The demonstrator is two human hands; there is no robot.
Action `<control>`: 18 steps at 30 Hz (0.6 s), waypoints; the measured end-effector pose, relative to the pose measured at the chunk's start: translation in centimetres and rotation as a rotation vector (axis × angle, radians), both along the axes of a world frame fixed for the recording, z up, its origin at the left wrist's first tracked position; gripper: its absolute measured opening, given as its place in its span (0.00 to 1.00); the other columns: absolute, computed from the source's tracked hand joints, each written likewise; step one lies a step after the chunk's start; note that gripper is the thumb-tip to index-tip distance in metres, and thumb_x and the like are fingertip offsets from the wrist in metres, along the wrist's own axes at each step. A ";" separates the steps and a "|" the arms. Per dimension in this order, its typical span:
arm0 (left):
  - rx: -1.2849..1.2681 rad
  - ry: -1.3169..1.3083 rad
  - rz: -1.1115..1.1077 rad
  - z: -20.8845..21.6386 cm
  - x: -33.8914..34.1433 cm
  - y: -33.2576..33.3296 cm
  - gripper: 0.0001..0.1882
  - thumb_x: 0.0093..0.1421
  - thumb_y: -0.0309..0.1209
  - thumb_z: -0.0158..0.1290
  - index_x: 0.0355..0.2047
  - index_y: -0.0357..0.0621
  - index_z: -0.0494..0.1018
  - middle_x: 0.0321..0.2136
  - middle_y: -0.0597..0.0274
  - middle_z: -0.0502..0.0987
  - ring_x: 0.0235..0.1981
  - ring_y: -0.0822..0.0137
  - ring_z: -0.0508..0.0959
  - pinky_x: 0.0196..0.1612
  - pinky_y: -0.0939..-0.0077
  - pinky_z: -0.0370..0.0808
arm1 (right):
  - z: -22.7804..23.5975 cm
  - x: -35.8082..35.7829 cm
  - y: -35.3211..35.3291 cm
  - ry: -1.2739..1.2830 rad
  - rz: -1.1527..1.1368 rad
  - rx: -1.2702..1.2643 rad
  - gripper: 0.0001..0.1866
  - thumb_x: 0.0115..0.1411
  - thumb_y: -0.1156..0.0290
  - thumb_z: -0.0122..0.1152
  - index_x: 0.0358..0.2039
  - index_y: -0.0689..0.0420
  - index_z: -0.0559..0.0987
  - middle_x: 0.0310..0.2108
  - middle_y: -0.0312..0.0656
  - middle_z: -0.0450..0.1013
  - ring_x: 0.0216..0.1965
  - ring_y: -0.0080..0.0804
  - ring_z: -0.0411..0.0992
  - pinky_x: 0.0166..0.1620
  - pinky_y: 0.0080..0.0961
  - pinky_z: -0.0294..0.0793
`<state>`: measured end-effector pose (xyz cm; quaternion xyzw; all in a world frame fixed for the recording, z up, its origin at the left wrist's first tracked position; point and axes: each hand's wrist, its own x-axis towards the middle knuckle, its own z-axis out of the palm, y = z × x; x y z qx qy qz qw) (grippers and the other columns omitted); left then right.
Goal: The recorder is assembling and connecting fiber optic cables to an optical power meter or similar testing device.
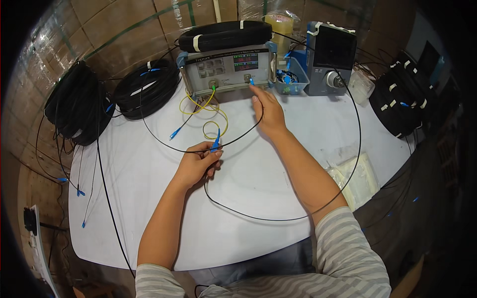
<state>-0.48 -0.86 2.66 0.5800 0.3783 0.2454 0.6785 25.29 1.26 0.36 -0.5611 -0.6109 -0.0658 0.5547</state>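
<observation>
The left hand (198,164) was near the middle of the white desk (149,208), with its fingers closed around a blue connector (216,141) at the end of a thin black cable (238,134). The connector stood almost upright between thumb and fingertips. The right hand (267,111) was stretched toward the far edge of the desk, where a grey test instrument (226,69) stood; its index finger pointed at a second blue connector (251,81) plugged into the right port on the front panel. I cannot tell if the fingertips were pinching that plug or only touching it. The hand was narrow, with the fingers held together. A yellow cable (208,111) with a green plug went into the left port of the instrument and lay in loops on the desk just before it. A coil of black cable (226,35) rested on top of the instrument. Another coil (146,89) lay to the left of it, and a bigger bundle (74,104) hung over the left edge of the desk. At the far right corner stood a blue-grey device with a knob (330,57), and more black coils (402,99) lay by the right edge. Clear plastic bags (355,179) lay near the right edge, close to the right forearm.
</observation>
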 end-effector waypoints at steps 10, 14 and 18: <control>0.064 0.014 0.018 -0.3 0.1 -0.4 0.10 0.64 0.29 0.54 0.43 0.37 0.73 0.20 0.66 0.72 0.14 0.79 0.65 0.19 0.83 0.64 | -0.5 -0.1 0.1 -0.102 0.026 -0.031 0.17 0.66 0.71 0.49 0.54 0.57 0.73 0.52 0.46 0.73 0.52 0.47 0.69 0.53 0.35 0.69; 0.046 -0.015 0.014 -0.2 0.0 -0.4 0.11 0.63 0.30 0.56 0.42 0.36 0.73 0.20 0.66 0.74 0.15 0.79 0.68 0.19 0.83 0.64 | -0.4 -0.1 0.2 -0.112 0.031 -0.027 0.18 0.66 0.71 0.49 0.55 0.57 0.72 0.52 0.47 0.73 0.52 0.47 0.69 0.53 0.35 0.69; 0.052 0.005 0.026 -0.1 -0.2 -0.5 0.11 0.63 0.30 0.56 0.42 0.36 0.73 0.21 0.66 0.73 0.15 0.79 0.67 0.19 0.83 0.64 | -0.2 -0.4 0.5 -0.084 0.031 -0.046 0.17 0.66 0.71 0.48 0.55 0.57 0.73 0.50 0.49 0.74 0.50 0.48 0.70 0.52 0.36 0.70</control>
